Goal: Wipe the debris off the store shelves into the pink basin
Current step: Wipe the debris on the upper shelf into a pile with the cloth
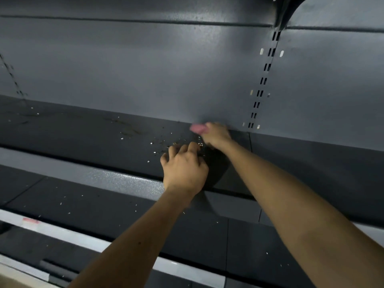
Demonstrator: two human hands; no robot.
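Pink object [197, 128] in right hand [217, 135], left hand [184, 165] on debris [161, 142], label [30, 220] blurred

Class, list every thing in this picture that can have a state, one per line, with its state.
right hand: grips the pink wiper at the back of the upper shelf.
pink wiper: held, blurred.
left hand: fingers curled, on the upper shelf; unclear whether it holds anything.
upper shelf: dirty, debris clustered by the hands.
lower shelf: strewn with pale specks.
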